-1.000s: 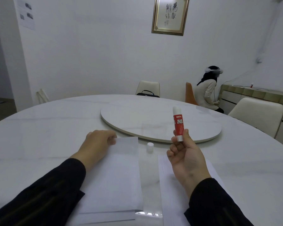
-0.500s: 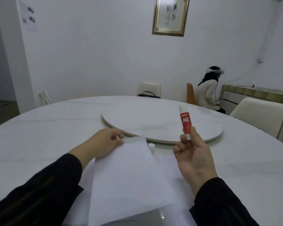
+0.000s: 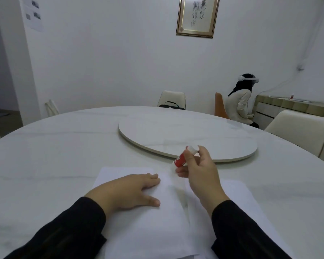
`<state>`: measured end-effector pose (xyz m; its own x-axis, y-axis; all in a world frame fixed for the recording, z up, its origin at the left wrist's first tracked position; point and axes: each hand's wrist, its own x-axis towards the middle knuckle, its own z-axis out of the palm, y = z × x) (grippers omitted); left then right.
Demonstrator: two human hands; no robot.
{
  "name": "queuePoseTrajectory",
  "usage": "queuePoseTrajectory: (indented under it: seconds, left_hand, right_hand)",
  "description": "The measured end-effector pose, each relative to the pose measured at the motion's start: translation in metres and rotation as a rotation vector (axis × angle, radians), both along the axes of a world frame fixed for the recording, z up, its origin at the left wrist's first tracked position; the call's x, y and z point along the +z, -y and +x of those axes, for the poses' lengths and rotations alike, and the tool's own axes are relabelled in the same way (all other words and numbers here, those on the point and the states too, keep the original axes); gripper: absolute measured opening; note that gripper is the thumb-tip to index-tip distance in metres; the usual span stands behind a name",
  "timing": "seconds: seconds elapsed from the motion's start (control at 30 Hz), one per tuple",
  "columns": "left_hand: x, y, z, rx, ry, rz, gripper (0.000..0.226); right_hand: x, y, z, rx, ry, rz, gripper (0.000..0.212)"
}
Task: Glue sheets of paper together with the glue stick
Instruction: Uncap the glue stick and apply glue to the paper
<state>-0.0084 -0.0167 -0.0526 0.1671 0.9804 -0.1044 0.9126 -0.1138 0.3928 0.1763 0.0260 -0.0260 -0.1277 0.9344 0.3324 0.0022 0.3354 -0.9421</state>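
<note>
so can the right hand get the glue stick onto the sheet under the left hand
Probably yes: the right hand holds the glue stick beside the sheet, and the left hand covers only its left part.

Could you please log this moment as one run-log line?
left hand: flat on paper sheet | right hand: holds glue stick tilted toward sheet | phase: about to apply glue

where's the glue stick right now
In the head view the glue stick is right of centre, gripped in the right hand and tilted, just above the sheets of paper, near the turntable edge.
</note>
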Motion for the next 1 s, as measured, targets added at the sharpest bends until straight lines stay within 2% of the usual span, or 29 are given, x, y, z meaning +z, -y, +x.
queuePoseTrajectory:
  seconds: [0.1, 0.27, 0.33, 0.43, 0.53, 0.83, 1.0]
  left_hand:
    - [0.004, 0.002, 0.001, 0.012, -0.017, -0.045, 0.082]
    - [0.005, 0.003, 0.002, 0.022, -0.059, -0.089, 0.088]
    - [0.005, 0.003, 0.001, 0.029, -0.064, -0.113, 0.094]
    - [0.004, 0.004, 0.001, 0.037, -0.078, -0.126, 0.099]
    - [0.002, 0.005, 0.002, 0.039, -0.085, -0.144, 0.101]
    - [0.008, 0.001, -0.001, 0.046, -0.059, -0.145, 0.101]
    - [0.008, 0.0, -0.001, 0.046, -0.07, -0.15, 0.101]
  right_hand:
    - [0.002, -0.007, -0.011, 0.041, 0.204, -0.014, 0.012]
    - [-0.003, -0.016, -0.019, 0.116, 0.341, -0.06, 0.015]
    - [-0.005, -0.017, -0.021, 0.113, 0.392, -0.03, 0.014]
    - [-0.003, -0.015, -0.022, 0.119, 0.585, 0.07, 0.009]
    - [-0.003, -0.011, -0.018, 0.126, 0.711, 0.083, 0.009]
    - [0.007, 0.022, 0.008, 0.206, 0.712, 0.121, 0.012]
    - [0.005, 0.054, 0.034, 0.236, 0.769, 0.23, 0.008]
